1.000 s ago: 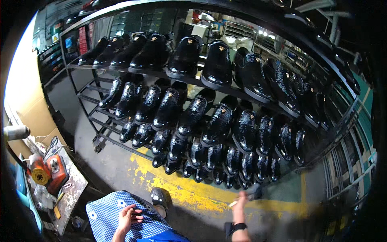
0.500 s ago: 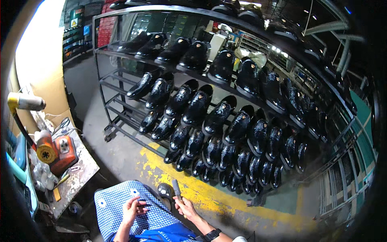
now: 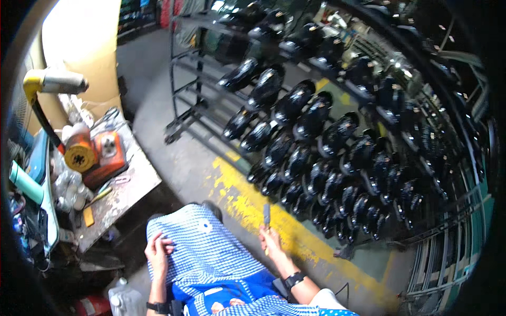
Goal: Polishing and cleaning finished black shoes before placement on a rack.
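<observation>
My right hand (image 3: 271,245) is closed round the handle of a slim hand tool (image 3: 266,214) with a flat grey end, which points up and away from me. Its exact kind is too small to tell. Holding nothing visible, my left hand (image 3: 157,253) has loosely bent, parted fingers beside the left edge of the blue-and-white checked apron (image 3: 197,239) over my lap. Beyond my hands, glossy black shoes (image 3: 266,87) stand in rows on a dark metal rack (image 3: 185,114).
On my left is a worn worktable (image 3: 142,181) with an orange machine (image 3: 117,150), scissors (image 3: 109,115) and clear plastic items (image 3: 69,184). A yellow-and-grey lamp-like head (image 3: 63,81) juts above it. A pale jug (image 3: 126,299) stands below. Worn yellow paint (image 3: 237,192) marks the floor.
The view has swung left and down, so the rack appears farther right and higher. My hands are farther apart, and the left hand's fingers are more bent. The tool stays in my right hand.
</observation>
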Demonstrator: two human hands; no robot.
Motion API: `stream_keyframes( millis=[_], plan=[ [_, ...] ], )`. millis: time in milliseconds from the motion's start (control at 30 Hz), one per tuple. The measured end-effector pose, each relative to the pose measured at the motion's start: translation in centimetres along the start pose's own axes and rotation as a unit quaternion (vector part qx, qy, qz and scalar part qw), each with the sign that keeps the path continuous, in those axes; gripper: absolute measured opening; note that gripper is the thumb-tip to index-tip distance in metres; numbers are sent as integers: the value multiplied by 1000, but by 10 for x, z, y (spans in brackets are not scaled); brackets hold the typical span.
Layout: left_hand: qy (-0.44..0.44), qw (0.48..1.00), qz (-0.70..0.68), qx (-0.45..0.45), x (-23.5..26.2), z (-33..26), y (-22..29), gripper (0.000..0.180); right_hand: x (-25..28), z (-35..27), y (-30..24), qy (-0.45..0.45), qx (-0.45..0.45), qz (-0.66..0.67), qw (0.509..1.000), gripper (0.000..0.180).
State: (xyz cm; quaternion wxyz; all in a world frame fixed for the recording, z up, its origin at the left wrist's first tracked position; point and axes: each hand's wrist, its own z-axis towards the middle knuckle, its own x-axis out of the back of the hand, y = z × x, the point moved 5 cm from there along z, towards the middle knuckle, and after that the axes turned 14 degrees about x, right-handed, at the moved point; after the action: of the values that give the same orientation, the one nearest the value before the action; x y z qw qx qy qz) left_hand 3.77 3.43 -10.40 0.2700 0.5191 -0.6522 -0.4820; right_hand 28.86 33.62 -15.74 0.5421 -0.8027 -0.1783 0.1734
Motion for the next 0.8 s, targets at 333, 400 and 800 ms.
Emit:
stream_keyframes(
  millis=[333,400,800],
  plan=[
    [72,997,19,15,4,5,3,22,-1,125,57,120,-73,-15,990,14],
    [76,996,35,14,2,7,4,22,-3,156,68,155,-86,2,984,14],
    [157,977,125,75,16,14,-11,19,-37,320,104,352,-14,46,935,46]
  ],
)
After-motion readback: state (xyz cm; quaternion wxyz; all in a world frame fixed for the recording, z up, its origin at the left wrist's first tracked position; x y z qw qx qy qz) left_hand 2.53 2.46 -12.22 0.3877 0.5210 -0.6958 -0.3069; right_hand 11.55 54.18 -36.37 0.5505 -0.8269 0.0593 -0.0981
